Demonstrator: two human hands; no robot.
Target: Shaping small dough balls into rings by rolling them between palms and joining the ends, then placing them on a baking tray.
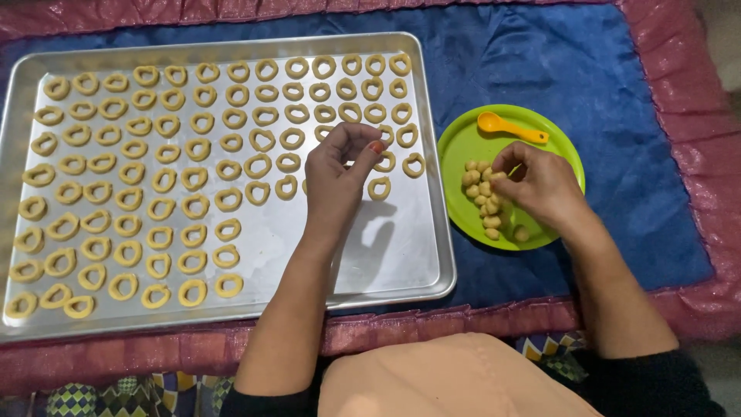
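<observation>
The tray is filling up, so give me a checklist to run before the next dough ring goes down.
1. Bare space on the tray: ok, its right part below the last rings is free.
2. Dough pieces left on the green plate: ok, a small pile.
3. Right hand at the pile: ok, fingertips on it.
4. Left hand over the tray: ok; what it pinches, cannot tell.
5. Orange spoon clear of the pile: ok.

Your dough rings (pixel 162 181): pale yellow, small ovals w/ open centres, lying flat in rows on the metal tray (pixel 401 255). Your dough balls (pixel 483 198): same colour, small rounded lumps, clustered approx. mid green plate (pixel 463 143).
</observation>
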